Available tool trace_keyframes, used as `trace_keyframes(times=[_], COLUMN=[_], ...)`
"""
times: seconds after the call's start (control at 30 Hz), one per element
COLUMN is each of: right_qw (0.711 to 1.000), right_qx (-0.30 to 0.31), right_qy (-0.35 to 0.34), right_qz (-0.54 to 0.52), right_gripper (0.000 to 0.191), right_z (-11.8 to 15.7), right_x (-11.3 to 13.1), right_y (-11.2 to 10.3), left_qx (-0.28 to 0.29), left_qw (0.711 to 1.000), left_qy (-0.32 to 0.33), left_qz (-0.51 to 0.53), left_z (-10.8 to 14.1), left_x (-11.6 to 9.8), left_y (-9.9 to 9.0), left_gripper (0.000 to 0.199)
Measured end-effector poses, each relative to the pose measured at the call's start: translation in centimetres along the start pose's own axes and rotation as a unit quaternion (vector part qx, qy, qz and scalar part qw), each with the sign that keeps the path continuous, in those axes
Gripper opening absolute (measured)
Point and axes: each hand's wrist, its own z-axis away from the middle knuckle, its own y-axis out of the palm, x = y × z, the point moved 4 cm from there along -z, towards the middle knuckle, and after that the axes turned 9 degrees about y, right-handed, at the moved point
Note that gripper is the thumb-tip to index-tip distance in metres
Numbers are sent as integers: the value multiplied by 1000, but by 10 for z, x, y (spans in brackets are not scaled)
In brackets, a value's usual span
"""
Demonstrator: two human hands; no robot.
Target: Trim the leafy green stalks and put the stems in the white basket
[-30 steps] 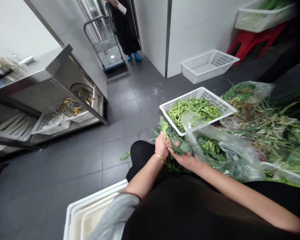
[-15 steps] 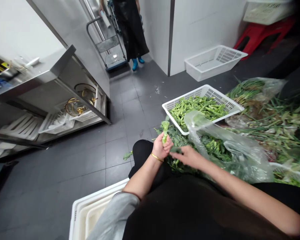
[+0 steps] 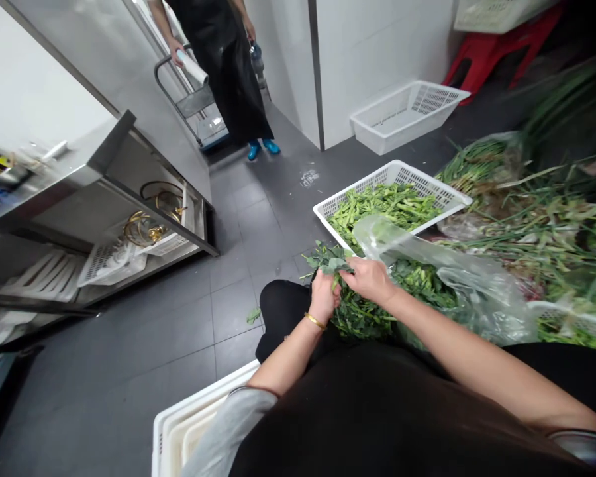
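Note:
My left hand (image 3: 324, 295) is closed around the stem of a leafy green vegetable (image 3: 332, 262). Close on its right, my right hand (image 3: 370, 277) pinches the leafy part of the same vegetable. Under and beside both hands lies a pile of dark leafy greens (image 3: 360, 317). Just beyond them, a white basket (image 3: 457, 202) holds trimmed green stems (image 3: 390, 207). Clear plastic (image 3: 491, 301) lies over and around more leafy greens to the right of my hands.
Spring onions (image 3: 541, 225) are heaped at the right. A white basket (image 3: 385, 136) stands by the wall, near a red stool (image 3: 481, 56). A person in a black apron (image 3: 223, 63) stands by a trolley (image 3: 211, 129). Steel shelving (image 3: 114, 159) is at left; white trays (image 3: 161, 430) sit below.
My right hand has moved up to the vegetable in my left hand and now grips its leaves. The person in the apron has come nearer. The view has shifted slightly.

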Motion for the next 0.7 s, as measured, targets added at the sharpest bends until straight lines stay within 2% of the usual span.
trace_keyframes(times=[0.13,0.23,0.3,0.37,0.43,0.5,0.57,0.63,0.7], right_qw=[985,979,977,974,969,971,973,971,973], right_qx=[-37,-60,-65,-25,67,174,226,233,209], right_qy=[-134,-170,-182,-216,-234,-163,-52,15,49], right_qz=[102,98,86,65,31,-2,-17,-43,-82], right_gripper=[17,17,16,16,19,25,37,42,36], right_z=[13,30,47,69,86,86,65,32,0], right_x=[11,14,12,9,2,-13,-27,-31,-25], right_y=[-9,-10,-3,13,30,41,37,19,-3], left_qx=[-18,-18,-8,-13,-25,-19,4,18,18], left_qw=[996,992,986,981,982,982,985,991,998], left_qy=[-30,-57,-96,-109,-80,-58,-54,-42,7], left_qz=[78,115,139,159,172,179,166,127,66], left_z=[5,4,-2,-12,-22,-26,-22,-13,-4], left_x=[12,14,10,-3,-25,-43,-50,-45,-35], left_y=[7,8,5,-3,-11,-13,-6,5,17], left_gripper=[41,38,36,37,37,37,39,41,40])
